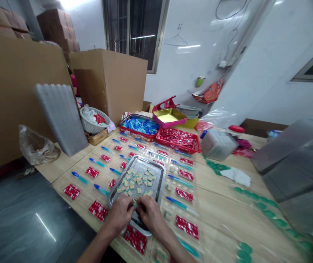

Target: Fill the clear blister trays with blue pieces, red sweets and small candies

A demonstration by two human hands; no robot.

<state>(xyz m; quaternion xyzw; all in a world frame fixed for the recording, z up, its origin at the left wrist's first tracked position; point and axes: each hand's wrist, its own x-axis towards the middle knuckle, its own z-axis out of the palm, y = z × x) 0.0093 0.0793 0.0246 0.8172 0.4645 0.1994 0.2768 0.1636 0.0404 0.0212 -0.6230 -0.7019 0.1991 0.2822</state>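
A metal tray (160,182) lies on the table, holding many small striped blocks (139,179) in pale green, cream and orange. Over its near end, my left hand (122,212) has its fingers curled and pressed together. Close beside it my right hand (151,212) is closed too, thumb and fingers pinched toward the left ones. Whatever sits between the fingertips is mostly covered. Around the tray, clear plastic packs hold red patterned packets (98,210) and blue pen-like sticks (101,190). In the right column, some packs also hold a striped block (168,215).
Behind the tray stand a tin of blue sticks (140,125), a red basket of packets (178,140) and a pink-and-gold tin (170,117). Stacked clear plastic trays (61,117) lean at left. Green-dotted plastic sheets (266,208) and large translucent stacks (296,175) lie right.
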